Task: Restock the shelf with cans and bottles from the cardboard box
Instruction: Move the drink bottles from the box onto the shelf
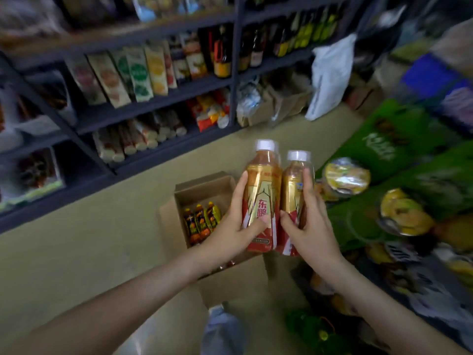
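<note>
My left hand (234, 226) grips a gold-and-red drink bottle (261, 185) with a white cap. My right hand (311, 226) grips a second bottle of the same kind (294, 185), upright beside the first, the two touching. Both are held above the open cardboard box (202, 190) on the floor. Inside the box lie three small orange-and-yellow bottles (202, 221). The dark metal shelf (153, 98) stands to the left and ahead, stocked with snack packs and dark bottles.
Green cartons (389, 144) and round yellow bowl packs (345, 175) lie stacked at the right. A white plastic bag (330, 75) hangs at the shelf's far end. Brown boxes (289, 101) sit on the floor under it. Beige floor runs between shelf and cartons.
</note>
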Available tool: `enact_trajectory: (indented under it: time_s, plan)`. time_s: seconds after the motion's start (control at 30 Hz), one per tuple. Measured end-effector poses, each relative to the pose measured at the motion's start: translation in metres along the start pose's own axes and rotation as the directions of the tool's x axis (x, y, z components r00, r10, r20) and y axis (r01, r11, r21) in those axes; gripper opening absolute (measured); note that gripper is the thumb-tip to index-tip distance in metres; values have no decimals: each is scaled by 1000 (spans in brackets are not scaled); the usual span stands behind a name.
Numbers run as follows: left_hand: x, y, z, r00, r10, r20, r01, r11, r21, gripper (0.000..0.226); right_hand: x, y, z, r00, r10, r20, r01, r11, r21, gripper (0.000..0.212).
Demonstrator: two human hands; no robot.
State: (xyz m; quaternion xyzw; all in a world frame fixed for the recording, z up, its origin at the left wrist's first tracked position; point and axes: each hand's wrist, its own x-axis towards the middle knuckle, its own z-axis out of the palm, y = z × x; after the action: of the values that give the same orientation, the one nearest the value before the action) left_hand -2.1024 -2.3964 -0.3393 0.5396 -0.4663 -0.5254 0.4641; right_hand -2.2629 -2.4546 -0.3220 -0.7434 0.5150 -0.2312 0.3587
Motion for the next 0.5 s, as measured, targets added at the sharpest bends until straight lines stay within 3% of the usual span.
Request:
enact_trajectory:
  time_s: [0.3, 0.5]
  plan:
    - [-157, 109, 175, 945, 326, -12, -325, 944, 52, 74, -208, -25, -169, 953, -182, -243, 195, 980, 28, 91]
    - [-206, 219, 248, 817, 573, 66, -577, 810, 105, 74, -294, -68, -289, 857, -303, -416, 348, 937, 36, 88]
